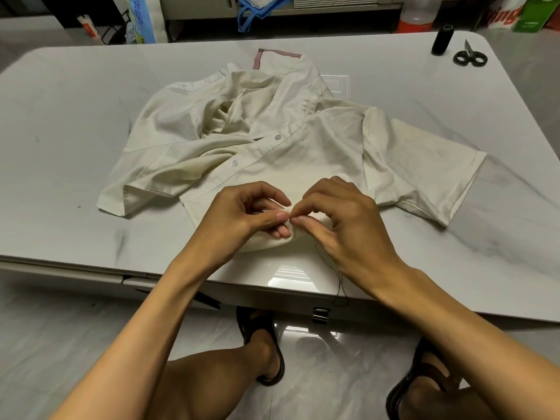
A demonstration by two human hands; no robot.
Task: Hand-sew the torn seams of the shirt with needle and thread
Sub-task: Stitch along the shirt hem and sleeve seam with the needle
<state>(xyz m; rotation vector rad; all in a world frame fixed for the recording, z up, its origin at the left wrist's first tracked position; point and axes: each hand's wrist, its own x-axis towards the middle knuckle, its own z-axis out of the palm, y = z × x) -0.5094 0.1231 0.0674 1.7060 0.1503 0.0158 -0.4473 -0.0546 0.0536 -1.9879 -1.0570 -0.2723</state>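
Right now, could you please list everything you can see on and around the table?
table: one, white marbled, across the view
shirt: one, cream, crumpled mid-table
buttons: two, white, on the shirt's placket
thread: one strand, dark, hanging over the table's near edge
thread spool: one, dark, far right corner
scissors: one pair, black handles, right of the spool
bag: one, blue straps, beyond the table
sandals: two, black, on the feet below
left hand: one, pinches the shirt's fold
right hand: one, pinches the same fold; no needle discernible
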